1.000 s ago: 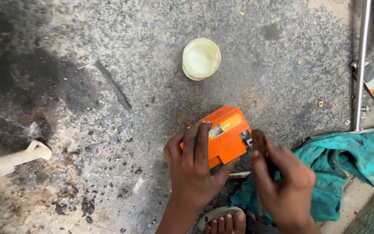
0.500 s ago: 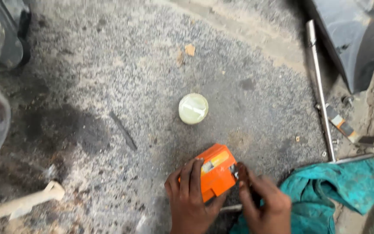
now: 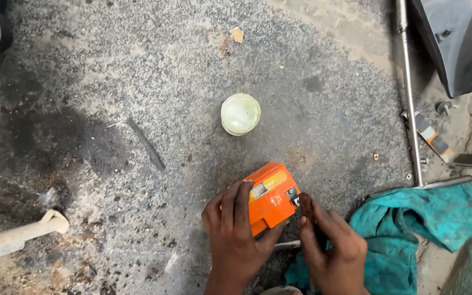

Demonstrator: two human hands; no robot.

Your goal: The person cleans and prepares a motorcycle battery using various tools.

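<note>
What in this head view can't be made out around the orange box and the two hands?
- Orange box: near side covered by left hand.
- Dark tool in right hand: tip at the box corner too small to identify.
- Teal cloth: underside contents hidden.
- Pale handle: cut off by left edge.

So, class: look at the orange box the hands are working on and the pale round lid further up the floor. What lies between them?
In the head view, nothing: between the orange box and the pale round lid there is only bare, gritty grey floor.
</note>
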